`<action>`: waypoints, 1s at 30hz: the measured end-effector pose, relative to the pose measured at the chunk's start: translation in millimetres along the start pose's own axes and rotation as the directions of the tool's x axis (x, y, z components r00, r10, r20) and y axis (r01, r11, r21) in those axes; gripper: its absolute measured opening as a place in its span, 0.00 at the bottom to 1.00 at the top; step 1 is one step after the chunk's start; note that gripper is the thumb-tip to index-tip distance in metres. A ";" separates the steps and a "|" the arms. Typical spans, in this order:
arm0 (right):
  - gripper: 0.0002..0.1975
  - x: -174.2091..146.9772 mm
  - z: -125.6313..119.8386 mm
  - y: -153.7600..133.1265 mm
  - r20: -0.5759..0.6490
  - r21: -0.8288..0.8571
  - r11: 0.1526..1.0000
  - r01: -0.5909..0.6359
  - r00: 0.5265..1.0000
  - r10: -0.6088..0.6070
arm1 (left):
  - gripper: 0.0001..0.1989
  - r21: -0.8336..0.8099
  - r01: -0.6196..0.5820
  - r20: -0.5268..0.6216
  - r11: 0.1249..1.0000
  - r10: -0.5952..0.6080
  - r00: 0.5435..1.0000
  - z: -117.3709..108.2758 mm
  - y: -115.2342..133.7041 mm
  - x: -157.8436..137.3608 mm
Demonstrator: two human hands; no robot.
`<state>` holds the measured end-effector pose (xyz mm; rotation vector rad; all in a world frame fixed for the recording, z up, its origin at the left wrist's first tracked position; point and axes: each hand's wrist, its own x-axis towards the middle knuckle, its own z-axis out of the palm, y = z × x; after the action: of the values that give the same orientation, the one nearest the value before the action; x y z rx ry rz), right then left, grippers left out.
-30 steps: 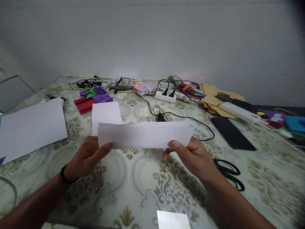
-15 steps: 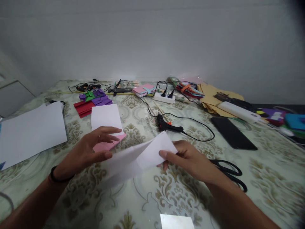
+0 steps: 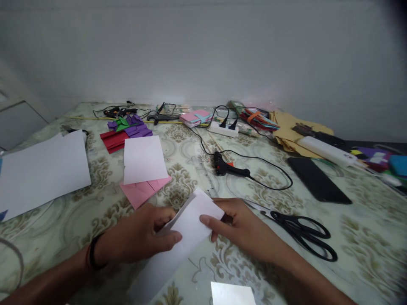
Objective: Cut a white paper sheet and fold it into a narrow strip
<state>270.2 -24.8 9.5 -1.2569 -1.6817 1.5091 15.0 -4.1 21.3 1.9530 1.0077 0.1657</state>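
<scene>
A long strip of white paper (image 3: pixel 186 231) is held above the table, slanting from lower left to upper right, with a fold or second layer along its upper left edge. My left hand (image 3: pixel 143 233) pinches its left edge, thumb on top and fingers curled behind. Near the strip's upper end, my right hand (image 3: pixel 237 220) grips the right edge with the thumb on its face. Beyond my left hand, a white paper square (image 3: pixel 144 161) lies partly over pink folded paper (image 3: pixel 144 190). Black-handled scissors (image 3: pixel 300 228) rest beside my right forearm.
A black glue gun (image 3: pixel 230 166) with a looping cord lies mid-table, near a white power strip (image 3: pixel 224 128). At right is a black phone-like slab (image 3: pixel 318 180). Large white sheets (image 3: pixel 46 171) spread at left; a small white piece (image 3: pixel 232 294) lies at the front edge.
My left hand has come down and closed on the paper strip, where before its fingers were apart. The strip has swung to a steeper slant. The scissors show more fully.
</scene>
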 end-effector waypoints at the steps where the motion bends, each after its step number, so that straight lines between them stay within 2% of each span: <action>1: 0.16 -0.1 0.8 -0.7 -0.024 0.000 1.000 0.003 1.000 -0.003 | 0.14 0.005 0.025 0.010 1.000 -0.025 1.000 0.7 0.6 0.1; 8: 0.15 -2.4 5.0 -2.2 -0.121 -0.022 0.999 0.039 0.992 -0.041 | 0.16 -0.003 0.074 0.012 0.997 -0.074 0.997 8.4 2.7 0.2; 11: 0.14 -2.1 8.8 -2.0 -0.225 0.084 0.996 0.034 0.974 -0.014 | 0.18 0.015 0.072 -0.033 0.997 -0.071 0.997 11.1 -0.8 0.6; 14: 0.33 0.2 12.7 -2.4 -0.302 0.302 0.951 0.067 0.953 0.029 | 0.20 -0.002 0.090 -0.130 0.996 -0.090 0.987 12.5 -2.3 0.6; 15: 0.33 1.0 13.6 -2.5 -0.277 0.344 0.937 0.062 0.960 0.038 | 0.20 -0.021 0.088 -0.154 0.996 -0.090 0.984 12.8 -2.0 0.7; 18: 0.20 1.8 15.4 -1.9 -0.154 0.337 0.941 -0.007 0.986 0.063 | 0.18 -0.071 0.063 -0.175 0.995 -0.075 0.982 13.9 0.1 1.1; 21: 0.21 0.3 16.0 0.4 -0.133 0.274 0.961 -0.047 0.987 0.086 | 0.14 -0.136 0.040 -0.098 0.990 -0.053 0.994 14.5 2.0 1.8; 24: 0.20 -1.3 16.0 2.2 -0.131 0.218 0.975 -0.049 0.988 0.079 | 0.16 -0.200 0.027 -0.032 0.979 -0.034 0.999 14.1 2.5 2.1; 28: 0.19 -1.9 16.8 0.1 -0.119 0.202 0.979 -0.035 0.991 0.060 | 0.18 -0.185 0.016 -0.038 0.983 -0.023 0.999 14.5 2.6 1.1; 30: 0.18 -1.9 17.4 -1.7 -0.117 0.215 0.976 -0.031 0.992 0.057 | 0.16 -0.165 -0.030 -0.080 0.986 0.017 0.997 15.1 3.5 0.0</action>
<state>255.4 -34.1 7.7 -1.2512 -1.3825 1.5590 24.2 -15.0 15.2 1.8184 0.9892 0.3311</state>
